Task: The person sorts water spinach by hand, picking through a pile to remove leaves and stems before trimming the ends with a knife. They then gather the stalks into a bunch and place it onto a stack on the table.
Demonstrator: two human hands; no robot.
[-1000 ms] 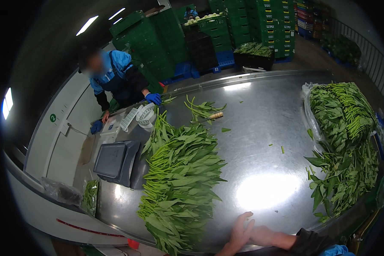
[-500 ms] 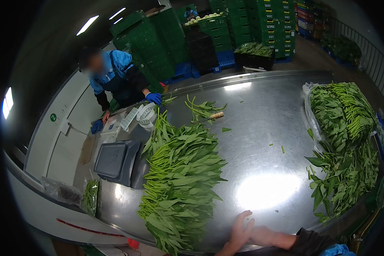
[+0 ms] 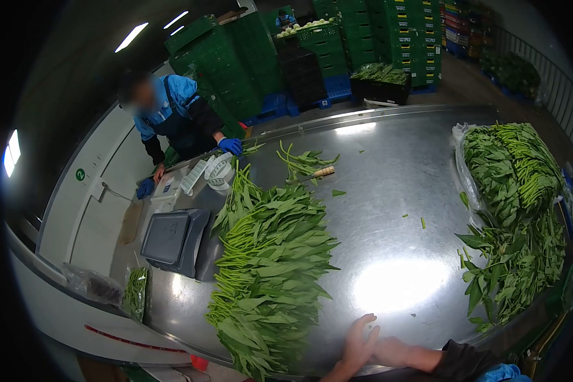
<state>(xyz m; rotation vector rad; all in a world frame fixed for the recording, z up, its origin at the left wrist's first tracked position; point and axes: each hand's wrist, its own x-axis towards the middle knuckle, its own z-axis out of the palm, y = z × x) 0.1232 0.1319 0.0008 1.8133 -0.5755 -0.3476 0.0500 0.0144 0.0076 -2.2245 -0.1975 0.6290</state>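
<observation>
My left hand (image 3: 359, 342) is at the near edge of the steel table (image 3: 388, 216), its fingers stretched out and holding nothing. Against it lies my right hand (image 3: 393, 352), coming from a dark sleeve on the right; its fingers are hidden behind the left hand. Just left of both hands, a long row of leafy green stems (image 3: 270, 274), which look like water spinach, spreads across the table with stem ends pointing left. A wooden-handled knife (image 3: 323, 172) rests farther back, its blade partly under a few loose stems (image 3: 299, 162).
Piled greens (image 3: 516, 172) on plastic film fill the right end. Left of the row stand a grey scale-like box (image 3: 172, 235) and a bagged bunch (image 3: 135, 293). A co-worker (image 3: 172, 121) with a blue glove (image 3: 230, 146) leans at the far left corner. Green crates (image 3: 388, 44) rise behind.
</observation>
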